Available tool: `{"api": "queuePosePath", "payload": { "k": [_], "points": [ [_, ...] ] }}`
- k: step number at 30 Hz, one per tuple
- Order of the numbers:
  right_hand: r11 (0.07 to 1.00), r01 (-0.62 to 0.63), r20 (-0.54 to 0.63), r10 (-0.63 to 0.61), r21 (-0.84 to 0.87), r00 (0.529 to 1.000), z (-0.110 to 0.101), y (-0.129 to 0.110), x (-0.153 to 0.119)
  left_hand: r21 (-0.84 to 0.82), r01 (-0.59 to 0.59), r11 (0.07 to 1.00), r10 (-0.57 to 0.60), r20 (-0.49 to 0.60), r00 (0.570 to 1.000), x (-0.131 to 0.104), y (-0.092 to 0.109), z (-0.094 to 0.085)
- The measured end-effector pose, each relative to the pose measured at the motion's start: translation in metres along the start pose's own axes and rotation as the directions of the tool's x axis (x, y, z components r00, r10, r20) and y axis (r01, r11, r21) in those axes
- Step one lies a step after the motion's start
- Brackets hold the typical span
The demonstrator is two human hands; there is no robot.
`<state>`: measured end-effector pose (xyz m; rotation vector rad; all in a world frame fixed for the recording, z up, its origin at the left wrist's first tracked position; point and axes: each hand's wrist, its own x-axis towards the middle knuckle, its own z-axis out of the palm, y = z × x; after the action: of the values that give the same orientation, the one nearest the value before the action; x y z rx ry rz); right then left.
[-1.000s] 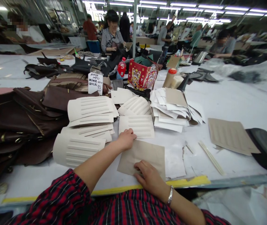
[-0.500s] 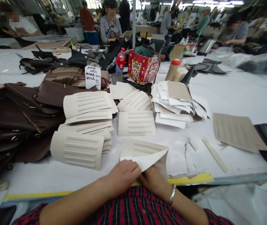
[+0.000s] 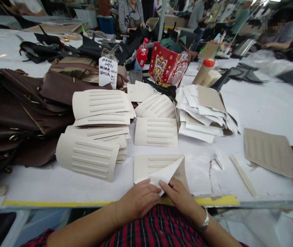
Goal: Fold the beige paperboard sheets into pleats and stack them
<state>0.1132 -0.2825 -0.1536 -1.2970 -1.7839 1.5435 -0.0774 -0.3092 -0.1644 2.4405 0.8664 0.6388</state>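
Note:
A cream ribbed panel (image 3: 146,168) lies in front of me at the table edge. A white flap (image 3: 165,175) is folded up across its lower part, and a brownish surface shows at its right; whether the flap is a separate backing sheet I cannot tell. My left hand (image 3: 142,198) grips the panel's lower edge with curled fingers. My right hand (image 3: 180,196) pinches the flap, thumb on the white face and fingers partly hidden behind. Another ribbed panel (image 3: 156,132) lies just beyond. Piled ribbed panels (image 3: 91,156) stand to the left.
White and brown sheets (image 3: 200,113) are heaped behind right. A brown ribbed piece (image 3: 268,151) and thin pale strips (image 3: 243,175) lie right. Brown leather bags (image 3: 25,120) fill the left. A red box (image 3: 168,63) and bottle (image 3: 141,55) stand behind. People work beyond.
My right hand has come out from under the flap, its thumb now showing on the white face. My left hand has shifted slightly down. The camera view has tilted downward.

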Motion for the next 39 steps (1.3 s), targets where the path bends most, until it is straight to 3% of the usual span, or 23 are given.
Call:
{"api": "queuePosePath", "payload": {
  "k": [2,5,8,11,17,24,29,35,39],
  "points": [
    [0.997,-0.066,-0.053,0.069,0.050,0.996,0.002,0.005,0.002,0.044,0.005,0.999,-0.003,-0.042,0.999,-0.005,-0.004,-0.002],
    [0.980,-0.144,-0.006,0.146,0.138,0.989,0.001,0.012,0.001,0.162,0.197,0.967,-0.178,-0.122,0.976,-0.012,-0.011,-0.005],
    [0.956,-0.196,0.068,0.185,0.217,0.980,-0.004,0.018,-0.003,0.224,0.288,0.931,-0.279,-0.070,0.958,-0.015,-0.014,-0.005],
    [0.943,-0.206,0.106,0.184,0.261,0.977,-0.008,0.023,-0.008,0.266,0.214,0.940,-0.213,-0.032,0.977,-0.014,-0.012,-0.006],
    [0.935,-0.207,0.138,0.173,0.287,0.975,-0.011,0.026,-0.011,0.291,0.078,0.953,-0.063,-0.061,0.996,-0.014,-0.011,-0.006],
    [0.936,-0.214,0.169,0.171,0.281,0.971,-0.011,0.028,-0.009,0.126,0.152,0.980,-0.145,-0.060,0.988,-0.011,-0.021,-0.011],
    [0.914,-0.254,0.142,0.219,0.315,0.965,-0.012,0.035,-0.010,0.186,-0.014,0.983,0.001,0.066,0.998,-0.011,-0.024,-0.015],
    [0.937,-0.289,0.029,0.289,0.198,0.957,-0.002,0.011,-0.005,0.178,-0.121,0.976,0.114,0.053,0.992,-0.015,-0.028,-0.004],
    [0.911,-0.333,0.071,0.326,0.243,0.943,0.004,0.001,-0.005,0.097,-0.066,0.993,0.068,-0.010,0.998,-0.017,-0.031,-0.001]
  ]
}}
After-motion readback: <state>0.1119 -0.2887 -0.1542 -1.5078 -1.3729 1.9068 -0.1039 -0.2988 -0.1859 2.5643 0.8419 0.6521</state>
